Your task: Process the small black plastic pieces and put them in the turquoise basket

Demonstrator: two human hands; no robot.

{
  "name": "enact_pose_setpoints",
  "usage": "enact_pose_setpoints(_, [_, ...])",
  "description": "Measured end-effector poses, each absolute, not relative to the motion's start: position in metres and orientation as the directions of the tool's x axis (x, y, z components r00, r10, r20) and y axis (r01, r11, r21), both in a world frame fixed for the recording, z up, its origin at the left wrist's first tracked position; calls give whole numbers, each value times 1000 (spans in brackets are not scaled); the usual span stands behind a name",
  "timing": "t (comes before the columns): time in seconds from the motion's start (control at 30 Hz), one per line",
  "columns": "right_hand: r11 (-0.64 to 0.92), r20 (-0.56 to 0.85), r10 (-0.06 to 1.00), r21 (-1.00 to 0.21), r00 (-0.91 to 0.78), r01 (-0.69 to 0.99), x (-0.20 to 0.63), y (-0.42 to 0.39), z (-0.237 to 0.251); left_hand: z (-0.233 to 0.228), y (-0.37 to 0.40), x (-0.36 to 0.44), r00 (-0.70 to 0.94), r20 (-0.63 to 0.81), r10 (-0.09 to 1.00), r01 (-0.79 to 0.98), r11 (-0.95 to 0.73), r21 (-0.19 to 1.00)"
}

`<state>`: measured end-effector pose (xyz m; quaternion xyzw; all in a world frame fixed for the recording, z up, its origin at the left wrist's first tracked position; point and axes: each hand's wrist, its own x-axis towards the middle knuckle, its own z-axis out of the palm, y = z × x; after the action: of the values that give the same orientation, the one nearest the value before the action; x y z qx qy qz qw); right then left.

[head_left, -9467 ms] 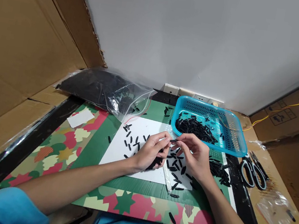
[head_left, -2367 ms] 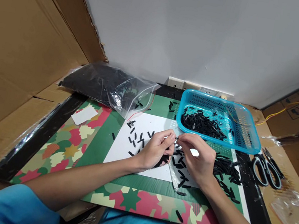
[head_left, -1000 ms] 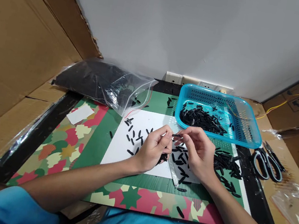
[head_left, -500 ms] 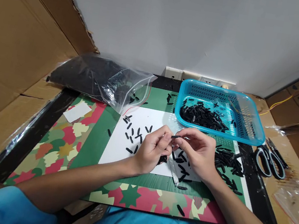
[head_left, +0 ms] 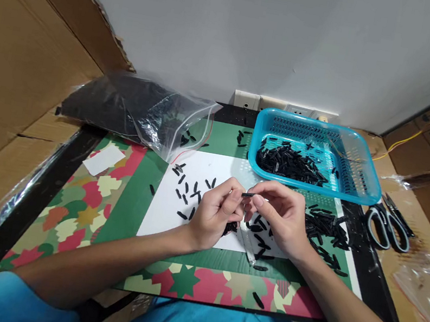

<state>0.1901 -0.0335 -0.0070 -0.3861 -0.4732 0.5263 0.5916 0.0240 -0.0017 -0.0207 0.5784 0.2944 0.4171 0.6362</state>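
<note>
Between my hands is a small, narrow black piece (head_left: 248, 194), its kind too small to make out. My left hand (head_left: 215, 210) pinches one end with thumb and curled fingers. My right hand (head_left: 278, 213) grips the other end between thumb and fingertips. More black pieces show in a dark cluster (head_left: 231, 227) just below my left palm; whether that hand holds them I cannot tell. Under the hands, a white sheet (head_left: 163, 224) carries scattered pieces of the same sort. A narrow clear plastic strip (head_left: 248, 243) lies below the fingers.
A blue perforated basket (head_left: 351, 195) with many black pieces stands at the back right. Another pile (head_left: 325, 227) lies right of my hand. A zip bag full of black material (head_left: 125, 107) rests at the back left. Scissors (head_left: 387, 228) and a clear bag (head_left: 423, 284) lie far right.
The whole view has shifted slightly. My hands keep the same hold on the black piece, with the right fingertips a little closer to the left hand.
</note>
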Motion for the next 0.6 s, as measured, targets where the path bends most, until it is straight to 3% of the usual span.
enact_pose_setpoints(0.4, [74,92,995,-930,-34,-359,190,-31,-11,-18,-2,26,492,47,870,-227,76,971])
enact_pose_setpoints(0.6, [169,165,986,-970,40,-175,195,-32,-6,-15,1,25,499,-4,866,-218,130,967])
